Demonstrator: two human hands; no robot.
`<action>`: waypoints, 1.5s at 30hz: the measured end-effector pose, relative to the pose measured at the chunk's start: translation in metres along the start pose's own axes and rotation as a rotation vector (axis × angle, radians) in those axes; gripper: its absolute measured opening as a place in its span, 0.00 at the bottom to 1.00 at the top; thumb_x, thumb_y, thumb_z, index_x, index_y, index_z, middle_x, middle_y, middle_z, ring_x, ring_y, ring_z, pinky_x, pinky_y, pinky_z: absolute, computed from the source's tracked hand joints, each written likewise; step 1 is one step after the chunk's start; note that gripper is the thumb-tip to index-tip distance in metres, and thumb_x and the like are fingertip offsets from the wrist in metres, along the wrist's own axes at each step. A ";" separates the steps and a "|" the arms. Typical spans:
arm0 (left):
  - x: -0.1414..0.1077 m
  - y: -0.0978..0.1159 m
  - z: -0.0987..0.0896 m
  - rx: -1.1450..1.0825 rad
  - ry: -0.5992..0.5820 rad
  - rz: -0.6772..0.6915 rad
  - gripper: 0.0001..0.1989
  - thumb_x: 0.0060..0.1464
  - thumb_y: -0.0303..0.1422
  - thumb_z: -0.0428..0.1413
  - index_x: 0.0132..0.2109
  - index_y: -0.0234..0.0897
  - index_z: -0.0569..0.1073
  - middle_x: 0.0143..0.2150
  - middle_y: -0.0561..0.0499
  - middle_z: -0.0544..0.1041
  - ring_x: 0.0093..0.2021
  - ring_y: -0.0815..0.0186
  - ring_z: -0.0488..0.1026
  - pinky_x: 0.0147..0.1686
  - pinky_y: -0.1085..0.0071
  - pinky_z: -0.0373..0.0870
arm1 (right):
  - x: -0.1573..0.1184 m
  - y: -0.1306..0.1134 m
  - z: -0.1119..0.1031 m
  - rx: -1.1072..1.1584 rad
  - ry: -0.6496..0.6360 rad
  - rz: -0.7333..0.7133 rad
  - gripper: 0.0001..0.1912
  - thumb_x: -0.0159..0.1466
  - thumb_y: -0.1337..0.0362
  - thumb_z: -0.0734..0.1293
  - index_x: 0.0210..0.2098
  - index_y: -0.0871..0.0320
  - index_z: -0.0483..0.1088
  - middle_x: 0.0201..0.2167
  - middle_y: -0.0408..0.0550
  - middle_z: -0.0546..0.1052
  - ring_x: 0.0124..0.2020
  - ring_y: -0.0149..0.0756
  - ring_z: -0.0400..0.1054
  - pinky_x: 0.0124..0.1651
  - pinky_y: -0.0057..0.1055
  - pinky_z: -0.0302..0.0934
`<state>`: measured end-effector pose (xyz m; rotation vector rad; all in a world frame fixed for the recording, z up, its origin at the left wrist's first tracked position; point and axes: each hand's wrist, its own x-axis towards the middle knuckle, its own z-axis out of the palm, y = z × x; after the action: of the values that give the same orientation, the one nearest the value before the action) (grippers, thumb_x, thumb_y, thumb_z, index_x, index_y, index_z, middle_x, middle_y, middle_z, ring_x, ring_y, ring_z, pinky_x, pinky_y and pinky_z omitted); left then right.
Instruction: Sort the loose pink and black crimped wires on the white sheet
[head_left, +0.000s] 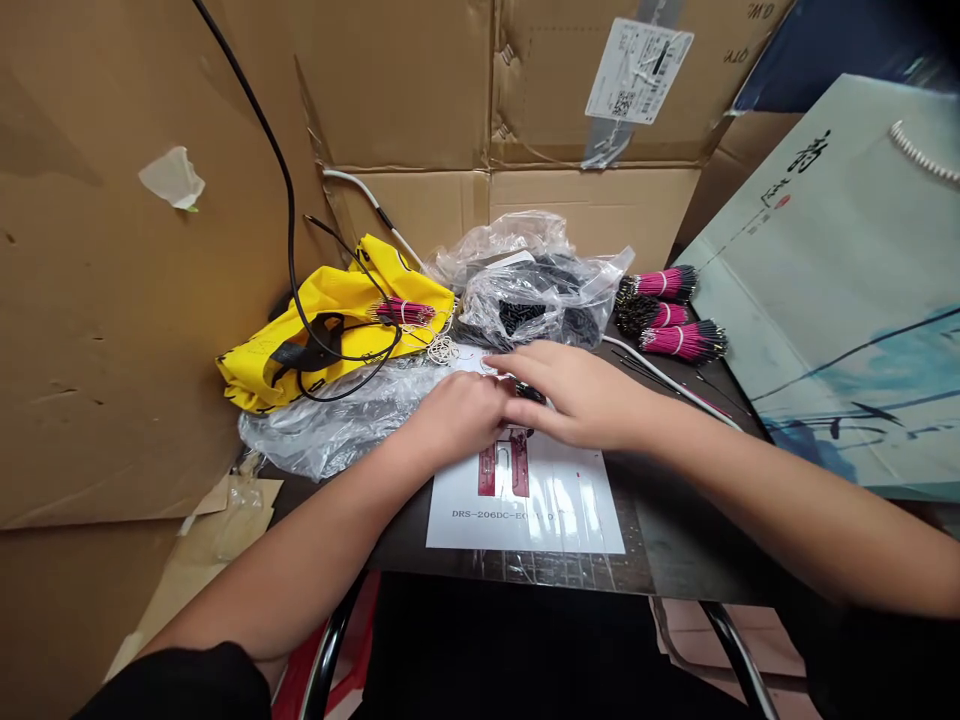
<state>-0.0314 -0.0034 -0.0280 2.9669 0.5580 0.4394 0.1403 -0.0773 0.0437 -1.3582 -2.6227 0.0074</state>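
Over a printed white sheet (525,530) taped to the table, my two hands meet. My left hand (466,412) is closed, its fingers curled at the right hand's fingertips; whatever they grip is hidden. My right hand (574,392) reaches in from the right, with thumb and fingers bent round a small dark piece (529,392). Most of that piece is covered, so its kind does not show. Just beyond the hands lies a loose coil of white cord (442,349). A clear plastic bag (525,300) of black parts sits behind them.
Bundles of pink-and-black wires (684,341) lie at the back right, beside a pale paper bag (847,280). To the left, a yellow bag (330,310) carries another wire bundle (405,311) and a black cable (289,200). Cardboard walls (405,90) enclose the back and left.
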 end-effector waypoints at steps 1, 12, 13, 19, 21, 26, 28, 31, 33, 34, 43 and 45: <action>0.002 0.001 -0.002 0.017 -0.013 -0.037 0.11 0.56 0.28 0.54 0.45 0.30 0.75 0.39 0.38 0.80 0.40 0.50 0.78 0.41 0.57 0.74 | -0.014 -0.004 0.003 -0.080 -0.025 0.043 0.37 0.70 0.48 0.60 0.68 0.70 0.56 0.48 0.60 0.75 0.47 0.48 0.68 0.51 0.44 0.63; 0.047 0.038 -0.029 -0.082 -0.065 -0.046 0.12 0.53 0.27 0.52 0.43 0.33 0.77 0.36 0.41 0.80 0.35 0.55 0.77 0.32 0.63 0.69 | -0.046 -0.009 0.028 -0.713 0.236 0.236 0.29 0.70 0.72 0.57 0.69 0.71 0.54 0.35 0.50 0.77 0.37 0.40 0.67 0.60 0.45 0.57; 0.051 0.041 -0.030 -0.111 -0.077 -0.021 0.12 0.53 0.28 0.52 0.43 0.34 0.77 0.36 0.42 0.80 0.35 0.56 0.77 0.32 0.64 0.69 | -0.049 -0.005 0.027 -0.752 0.260 0.231 0.29 0.70 0.73 0.56 0.70 0.69 0.53 0.30 0.47 0.75 0.33 0.39 0.66 0.54 0.42 0.60; 0.067 0.057 -0.034 -0.407 -0.191 0.067 0.12 0.51 0.33 0.59 0.43 0.34 0.76 0.37 0.46 0.80 0.34 0.61 0.75 0.32 0.67 0.67 | -0.079 0.004 0.021 -0.853 0.278 0.257 0.30 0.64 0.78 0.56 0.66 0.75 0.59 0.20 0.44 0.69 0.22 0.36 0.60 0.29 0.36 0.50; 0.068 0.056 -0.034 -0.556 -0.199 0.077 0.18 0.52 0.40 0.61 0.47 0.35 0.75 0.43 0.46 0.81 0.39 0.60 0.76 0.37 0.66 0.69 | -0.089 0.005 0.020 -0.784 0.251 0.283 0.27 0.63 0.76 0.58 0.61 0.75 0.66 0.22 0.47 0.73 0.23 0.37 0.63 0.30 0.35 0.50; 0.056 0.034 -0.032 -0.729 -0.094 0.004 0.23 0.61 0.51 0.54 0.51 0.38 0.75 0.44 0.49 0.81 0.41 0.64 0.76 0.40 0.68 0.68 | -0.107 0.019 0.020 -0.531 0.229 0.499 0.08 0.63 0.63 0.64 0.35 0.60 0.74 0.24 0.48 0.75 0.24 0.38 0.67 0.28 0.34 0.46; 0.045 0.023 -0.024 -0.697 0.023 -0.063 0.21 0.63 0.48 0.53 0.53 0.38 0.74 0.45 0.49 0.80 0.40 0.65 0.75 0.40 0.68 0.68 | -0.111 0.027 0.020 -0.450 0.243 0.588 0.07 0.61 0.61 0.66 0.33 0.59 0.72 0.24 0.48 0.76 0.25 0.38 0.68 0.28 0.33 0.46; 0.021 0.014 -0.008 -0.508 0.150 -0.038 0.15 0.66 0.42 0.53 0.47 0.36 0.76 0.43 0.48 0.78 0.42 0.64 0.73 0.44 0.66 0.67 | -0.112 0.035 0.022 -0.287 0.246 0.671 0.08 0.61 0.59 0.66 0.34 0.58 0.71 0.26 0.49 0.76 0.26 0.40 0.68 0.29 0.33 0.48; 0.002 0.015 0.001 -0.414 0.108 0.093 0.13 0.66 0.39 0.52 0.46 0.34 0.76 0.41 0.47 0.77 0.42 0.63 0.73 0.44 0.66 0.67 | -0.110 0.038 0.025 -0.180 0.245 0.697 0.08 0.61 0.59 0.66 0.31 0.57 0.70 0.25 0.48 0.76 0.26 0.39 0.67 0.30 0.33 0.50; -0.008 0.019 0.004 -0.405 0.043 0.202 0.13 0.67 0.38 0.51 0.45 0.35 0.76 0.40 0.47 0.76 0.42 0.63 0.72 0.44 0.66 0.67 | -0.109 0.038 0.026 -0.137 0.247 0.703 0.08 0.61 0.58 0.66 0.30 0.56 0.69 0.24 0.48 0.75 0.25 0.38 0.66 0.30 0.32 0.50; -0.044 0.050 0.016 -0.291 -0.084 0.365 0.20 0.65 0.48 0.50 0.48 0.38 0.76 0.40 0.46 0.74 0.39 0.60 0.68 0.39 0.62 0.63 | -0.100 0.026 0.029 0.295 0.207 0.696 0.12 0.61 0.58 0.68 0.26 0.57 0.64 0.22 0.42 0.70 0.24 0.30 0.58 0.30 0.29 0.50; -0.034 0.046 0.012 -0.415 -0.067 0.283 0.18 0.65 0.45 0.52 0.51 0.37 0.74 0.42 0.46 0.74 0.42 0.60 0.69 0.43 0.62 0.65 | -0.097 0.017 0.027 0.500 0.173 0.732 0.15 0.61 0.55 0.69 0.26 0.58 0.65 0.22 0.42 0.69 0.25 0.30 0.59 0.30 0.29 0.52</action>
<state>-0.0419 -0.0594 -0.0418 2.6465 0.0272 0.4150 0.2038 -0.1440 -0.0002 -1.8939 -1.6866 0.5687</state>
